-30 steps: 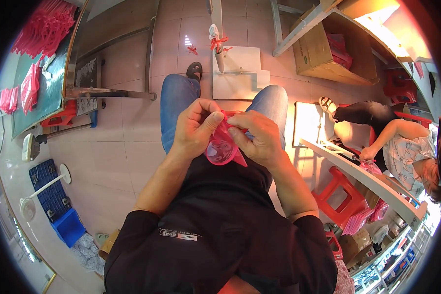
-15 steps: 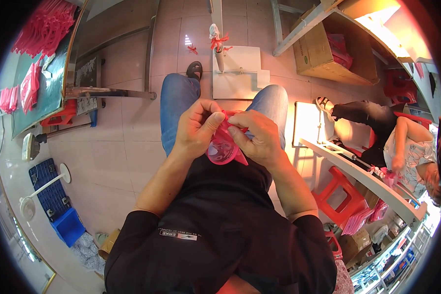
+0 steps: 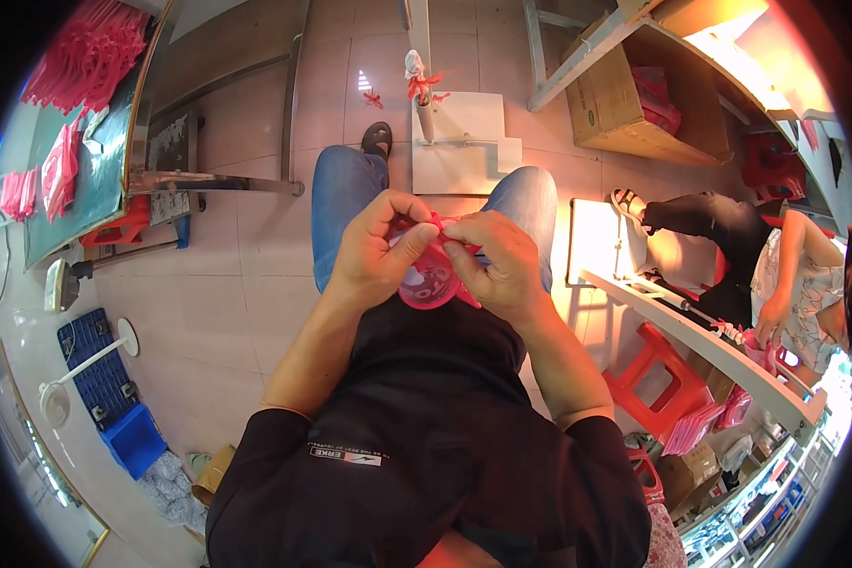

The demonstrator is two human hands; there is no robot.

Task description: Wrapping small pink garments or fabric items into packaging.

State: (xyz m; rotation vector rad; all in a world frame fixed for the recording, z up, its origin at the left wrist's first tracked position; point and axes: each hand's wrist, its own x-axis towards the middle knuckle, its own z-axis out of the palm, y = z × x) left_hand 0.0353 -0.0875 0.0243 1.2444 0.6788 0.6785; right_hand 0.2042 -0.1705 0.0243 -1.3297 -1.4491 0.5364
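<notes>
Floor [image 3: 256, 246]: pale tiles under my knees, spreading out all around the pink pouch.
Worktop [image 3: 76, 189]: green-topped, well off to the left of the pouch, with heaps of red pieces [image 3: 85, 57] on it.
Cardboard box [image 3: 625, 104]: on a shelf up and to the right of the pouch, red bags inside.
Other person [image 3: 786, 275]: seated far right of the pouch at a long white bench [image 3: 701, 346], one of their hands on pink things there.
Red stool [image 3: 658, 379]: below and right of the pouch, beside that bench.
My left hand [image 3: 374, 251]: closed on the pouch's left side, thumb and fingers pinching its top.
My right hand [image 3: 502, 260]: clamped on the pouch's right side, fingertips meeting the left ones at the red tie [image 3: 437, 222].
Pink pouch [image 3: 431, 279]: small, round, held over my lap between both hands, partly hidden by my fingers.
</notes>
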